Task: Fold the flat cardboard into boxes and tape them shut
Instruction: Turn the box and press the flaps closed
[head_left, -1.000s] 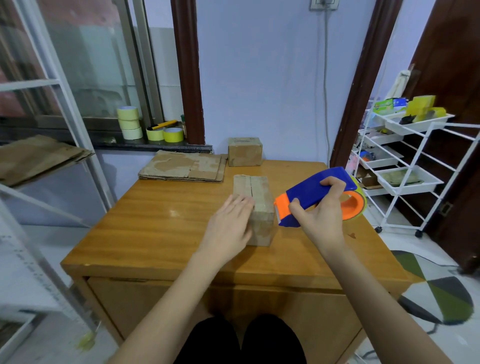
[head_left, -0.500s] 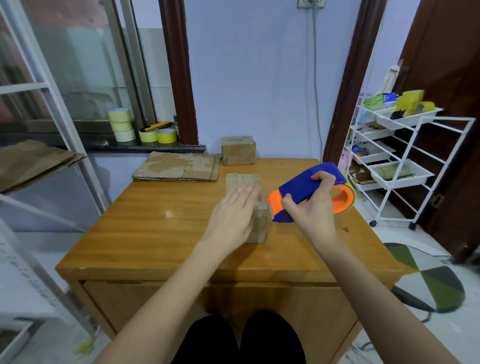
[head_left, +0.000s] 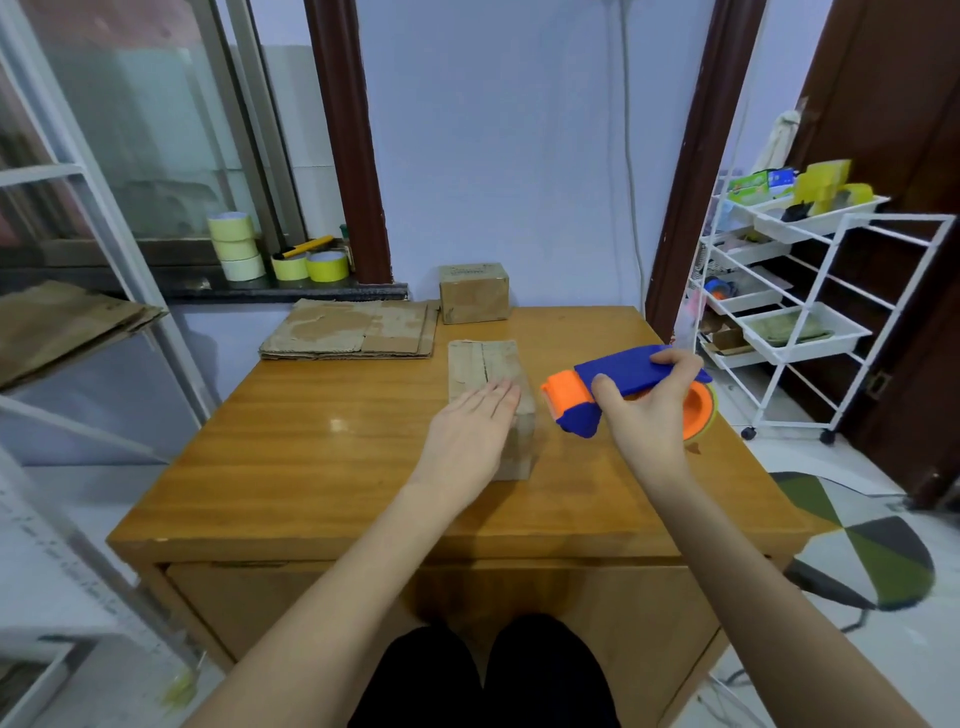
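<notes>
1. The folded box (head_left: 491, 387) stands near the middle of the desk (head_left: 322, 457), its long axis running away from the person, with the flap seam along the top following that same line
2. The left hand (head_left: 470, 431) lies flat on the near end of the box top, fingers straight and together, pressing it down, so this hand is the one on the box
3. The right hand (head_left: 647, 410) is curled round the handle of the blue and orange tape dispenser (head_left: 623, 387), which hangs just beside the box on its right, roller end pointing at the box but apart from it
4. My reading is that the dispenser must come left and over the seam, then travel along the long axis; whether any tape is already on the seam is hard to tell from here
5. Farther back on the desk lie a stack of flat cardboard (head_left: 353, 330) and a finished box (head_left: 474, 292) close to the wall
6. Tape rolls (head_left: 236, 247) sit on the windowsill at left, and a white wire cart (head_left: 789, 312) stands at right by the door frame
</notes>
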